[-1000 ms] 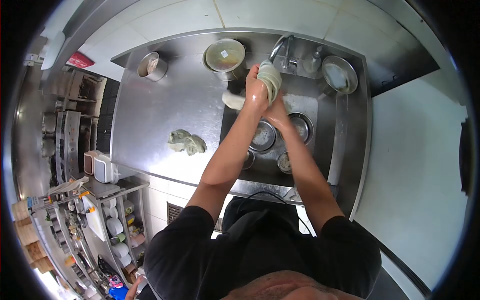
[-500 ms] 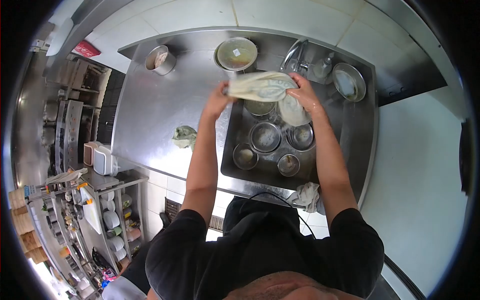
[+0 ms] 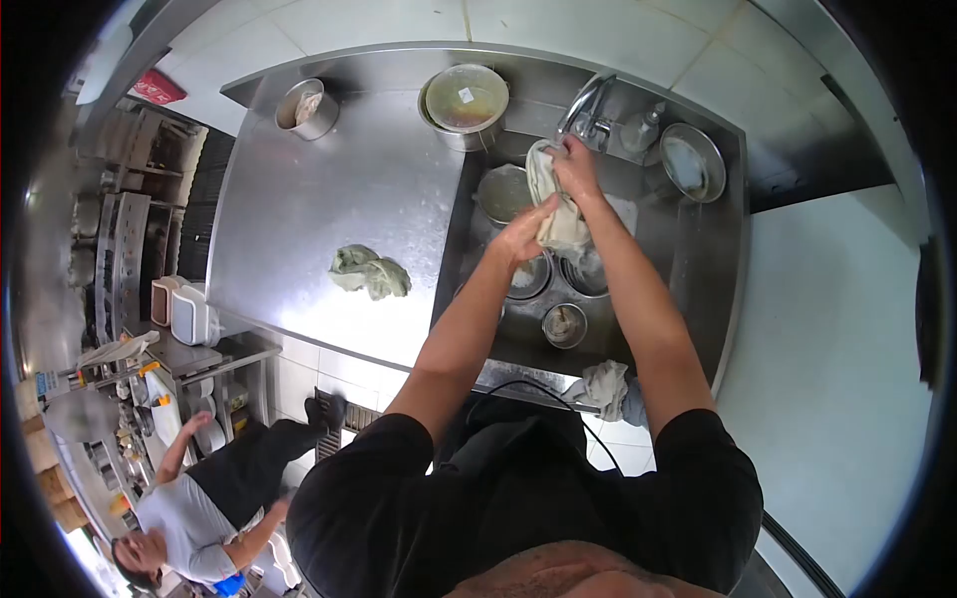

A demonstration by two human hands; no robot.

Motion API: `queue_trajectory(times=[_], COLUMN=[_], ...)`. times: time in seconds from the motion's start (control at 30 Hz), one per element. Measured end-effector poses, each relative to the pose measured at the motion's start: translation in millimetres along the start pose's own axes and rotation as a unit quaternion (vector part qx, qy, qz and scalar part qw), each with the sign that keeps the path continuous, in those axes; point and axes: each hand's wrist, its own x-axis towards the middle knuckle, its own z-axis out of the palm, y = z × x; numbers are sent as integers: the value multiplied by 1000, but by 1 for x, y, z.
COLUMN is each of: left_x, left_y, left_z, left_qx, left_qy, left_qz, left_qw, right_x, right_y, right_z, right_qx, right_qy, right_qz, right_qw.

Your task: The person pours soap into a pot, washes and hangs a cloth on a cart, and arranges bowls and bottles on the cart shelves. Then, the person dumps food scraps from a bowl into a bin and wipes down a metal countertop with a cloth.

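A wet cream cloth is bunched up over the sink, below the faucet. My right hand grips its upper part, close to the faucet. Lower down and to the left, my left hand is closed on the same cloth. Beneath it, several round metal bowls and pots lie in the sink, among them a small bowl and a pot of cloudy water. The cloth and my hands hide some of them in part.
On the steel counter lies a crumpled green cloth. A metal pot and a lidded container stand at the back. A bowl sits right of the faucet. Rags hang at the sink's front edge. Another person is at lower left.
The cloth was stretched sideways between my hands; now it is gathered lengthwise and my hands are close together. My left hand moved right and down. Another person has come into view at lower left.
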Motion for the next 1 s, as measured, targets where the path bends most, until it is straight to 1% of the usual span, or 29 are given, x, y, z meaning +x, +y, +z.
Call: queue_trajectory(times=[0.03,0.07,0.17,0.2,0.23,0.27,0.3,0.33,0.37,0.4,0.43,0.47,0.5,0.53,0.57,0.6,0.63,0.7,0.73,0.8,0.83,0.87,0.93,0.97,1.0], left_x=[9,4,1,7,10,7,4,1,-5,-17,-23,-13,-8,-6,-4,0,2,-7,-15,-16,-16,-26,-7,-5,-3], left_y=[-7,-8,-1,3,0,1,4,5,10,13,14,9,4,-1,-9,-20,-27,-26,-26,-20,-15,-2,5,13,21], left_z=[-3,18,15,4,-5,-4,-3,-4,13,43,61,64,66,68,68,60,48,58,62,51,45,54,24,26,28], left_qx=[-45,-22,27,27,13,0,-11,-73,-106,-141,-177,-226,-225,-223,-221,-296,-296,-297,-302,-289,-281,-226,-81,-7,65], left_qy=[4,25,16,-5,0,6,11,-11,-43,-73,-102,-187,-184,-179,-172,-154,-156,-162,-147,-229,-271,-202,-96,-41,15], left_qz=[-12,31,2,-37,-24,-11,3,30,46,60,75,70,72,74,75,48,49,49,58,5,-21,-41,-30,-24,-12], left_qw=[999,999,1000,999,1000,1000,1000,997,992,985,976,953,954,955,957,941,941,940,940,929,920,952,992,999,998], right_x=[1,4,20,24,28,29,29,31,36,34,16,-3,-26,-41,-50,-55,-54,-50,-41,-20,-15,-19,-5,1,4], right_y=[7,18,45,44,43,44,52,62,68,100,104,89,61,33,11,-3,-3,0,15,24,27,-8,-7,-6,-7], right_z=[9,16,18,8,-8,-22,-38,-57,-68,-54,-40,-26,-13,-1,6,12,12,12,11,-3,-6,-12,-18,-20,-18], right_qx=[-77,-91,-94,41,175,304,305,305,303,226,276,400,513,594,660,710,751,820,783,658,584,540,434,378,352], right_qy=[41,61,2,-100,-199,-292,-279,-265,-250,-148,-126,-152,-195,-232,-258,-274,-281,-294,-295,-272,-258,-163,-201,-219,-183], right_qz=[-28,-29,42,103,161,212,234,253,270,269,261,233,203,172,153,135,137,141,126,140,145,177,198,208,205], right_qw=[996,994,995,989,951,881,880,879,879,925,916,873,811,751,689,634,582,470,534,688,756,806,856,875,895])
